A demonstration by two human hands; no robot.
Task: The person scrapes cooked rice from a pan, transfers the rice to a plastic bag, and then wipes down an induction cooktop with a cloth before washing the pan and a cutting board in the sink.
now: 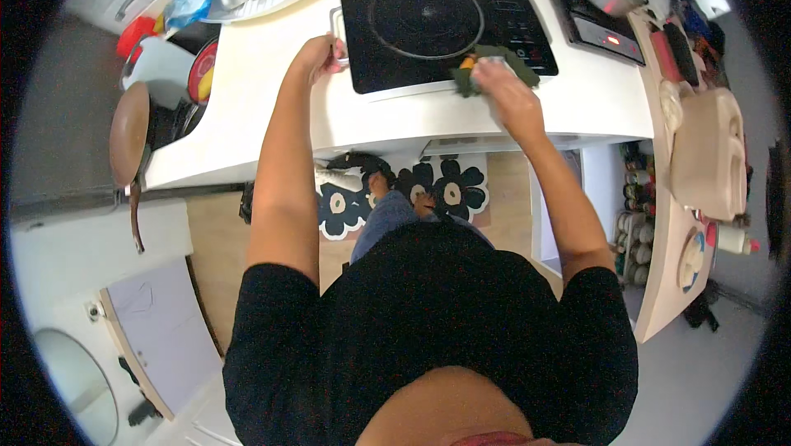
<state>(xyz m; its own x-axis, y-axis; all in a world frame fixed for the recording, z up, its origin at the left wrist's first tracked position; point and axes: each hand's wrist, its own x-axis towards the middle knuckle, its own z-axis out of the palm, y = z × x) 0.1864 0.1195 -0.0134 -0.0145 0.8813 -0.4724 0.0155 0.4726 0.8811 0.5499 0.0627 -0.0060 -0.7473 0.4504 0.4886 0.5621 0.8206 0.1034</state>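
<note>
A black glass induction cooktop (pixel 426 20) with a ring marking lies on the white countertop (pixel 266 94). At its left side my left hand (pixel 321 58) has its fingers closed around a pale metal handle (pixel 338 32). My right hand (pixel 503 91) presses a dark green cloth (pixel 516 66) onto the cooktop's front right corner, and part of the cloth hangs over the front edge. Something whitish shows under the fingers, and a small orange patch (pixel 468 63) is beside them; what these are cannot be told.
A second cooktop (pixel 609 35) with a lit display bears a pot at the right. Dishes stand in a white drying rack (pixel 266 10) at the back left. A brown frying pan (pixel 130 134) hangs near the left edge. A beige plastic container (pixel 704 155) is far right.
</note>
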